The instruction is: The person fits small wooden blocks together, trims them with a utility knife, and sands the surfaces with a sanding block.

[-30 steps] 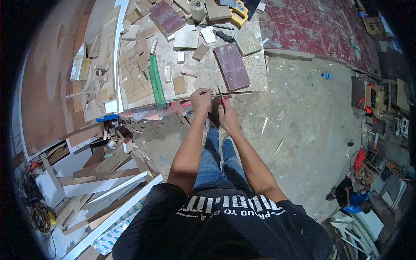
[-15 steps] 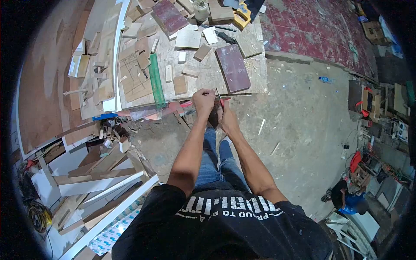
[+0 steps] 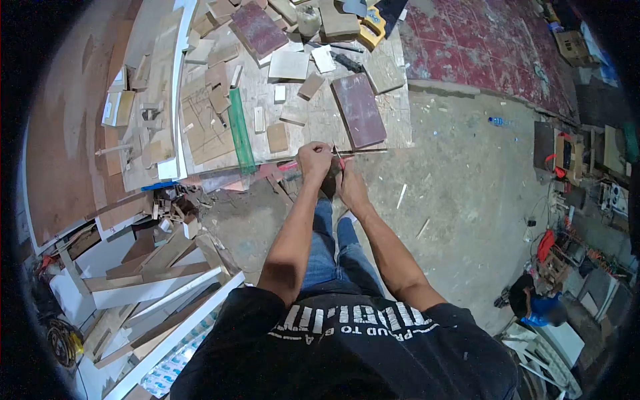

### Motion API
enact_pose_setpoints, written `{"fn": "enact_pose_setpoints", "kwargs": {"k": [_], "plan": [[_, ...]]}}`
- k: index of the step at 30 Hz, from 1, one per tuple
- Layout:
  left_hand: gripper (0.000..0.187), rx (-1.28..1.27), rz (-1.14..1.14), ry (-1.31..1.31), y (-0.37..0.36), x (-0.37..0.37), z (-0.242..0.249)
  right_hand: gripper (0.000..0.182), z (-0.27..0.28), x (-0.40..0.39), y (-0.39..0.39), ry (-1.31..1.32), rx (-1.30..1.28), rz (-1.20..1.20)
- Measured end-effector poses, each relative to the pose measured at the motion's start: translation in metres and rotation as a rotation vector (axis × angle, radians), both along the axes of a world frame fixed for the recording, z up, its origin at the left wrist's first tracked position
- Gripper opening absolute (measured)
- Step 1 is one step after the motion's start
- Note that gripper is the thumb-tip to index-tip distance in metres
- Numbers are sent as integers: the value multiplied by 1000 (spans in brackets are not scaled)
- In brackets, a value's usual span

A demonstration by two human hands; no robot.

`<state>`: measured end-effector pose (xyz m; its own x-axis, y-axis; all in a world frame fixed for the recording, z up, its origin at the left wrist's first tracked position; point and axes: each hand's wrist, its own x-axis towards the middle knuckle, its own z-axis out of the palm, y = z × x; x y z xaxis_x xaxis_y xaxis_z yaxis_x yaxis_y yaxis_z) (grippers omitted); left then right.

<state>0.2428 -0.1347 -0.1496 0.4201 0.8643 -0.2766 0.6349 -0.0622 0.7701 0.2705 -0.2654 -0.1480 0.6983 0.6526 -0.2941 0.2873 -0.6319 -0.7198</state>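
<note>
My left hand (image 3: pixel 314 161) is closed in a pinch at the front edge of the worktable (image 3: pixel 320 137). Whatever lies between its fingertips is too small to make out. Just to its right, my right hand (image 3: pixel 354 191) grips a red-handled tool with a thin metal blade (image 3: pixel 343 163), its tip pointing up beside the left fingertips. A dark red block (image 3: pixel 359 110) lies on the table beyond the right hand. Beyond the left hand are a small wooden block (image 3: pixel 277 137) and a green ruler-like strip (image 3: pixel 241 133).
A yellow-handled saw (image 3: pixel 373 28), a jar (image 3: pixel 308 20) and a second dark red block (image 3: pixel 259 30) lie farther back. Wood offcuts (image 3: pixel 153 267) are piled at lower left. Another person (image 3: pixel 533 303) is low at the right. A bottle (image 3: pixel 495 121) lies on the floor.
The view has shifted slightly, so the table and hands sit a little lower. Both hands stay close together at the table edge, the tool still in the right.
</note>
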Motion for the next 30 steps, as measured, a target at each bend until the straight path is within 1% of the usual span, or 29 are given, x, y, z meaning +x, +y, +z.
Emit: {"fn": "enact_pose_setpoints", "kwargs": {"k": [2,3,4,5,6,7,8,9,11,12,14,15,17,18,19,20,21,22,23,24,25,26,28,29,30], "plan": [[18,-125,36,-60,-5,-6,-9,29,1,-6,-5,15,-48,-2],[18,-122,31,-63,-5,-6,-9,29,0,-4,-3,85,-61,-41],[18,-234,79,-101,-7,-8,-8,28,0,-3,-4,156,-75,-81],[19,-340,128,-145,-5,-6,-8,28,0,-1,-5,148,-67,-83],[19,-333,126,-151,-4,-4,-8,29,3,0,-7,168,83,-158],[20,-362,173,-239,-7,-4,-9,30,5,-1,-9,193,228,-233],[22,-395,220,-327,-11,-6,-10,30,6,0,-13,195,226,-234],[22,-399,217,-324,-13,-6,-4,30,9,2,-16,222,257,-219],[27,10,-26,-41,-15,-4,18,31,12,4,-21,244,289,-215],[27,10,-32,-44,-19,-3,16,32,13,6,-22,260,254,-227],[31,268,-105,70,-26,-3,13,32,13,7,-24,277,221,-242],[31,269,-111,68,-25,-3,11,32,13,8,-24,302,208,-256],[28,180,-129,-14,-19,-6,7,32,13,10,-25,325,195,-276],[28,181,-134,-16,-16,-9,13,32,15,10,-24,375,262,-317],[27,105,-167,-121,-12,-12,19,32,17,13,-21,424,334,-354],[27,29,-200,-225,-9,-14,26,32,20,16,-20,420,340,-354],[27,33,-206,-228,-9,-16,40,33,28,19,-18,495,421,-389],[27,-180,-172,-355,-11,-18,58,34,43,22,-17,567,502,-426],[28,-397,-136,-480,-13,-20,77,34,59,25,-18,562,508,-430],[28,-393,-143,-484,-15,-23,93,35,85,28,-16,662,595,-441],[29,-535,-146,-584,-17,-28,109,36,108,31,-14,762,682,-445],[31,-674,-146,-686,-18,-31,124,36,124,34,-13,757,690,-435],[32,-692,-159,-747,-24,-35,154,35,151,37,-12,716,795,-319],[33,-722,-172,-798,-28,-37,168,35,164,37,-13,712,804,-307],[33,-692,-188,-780,-30,-39,180,34,177,37,-15,738,804,-275]]}}
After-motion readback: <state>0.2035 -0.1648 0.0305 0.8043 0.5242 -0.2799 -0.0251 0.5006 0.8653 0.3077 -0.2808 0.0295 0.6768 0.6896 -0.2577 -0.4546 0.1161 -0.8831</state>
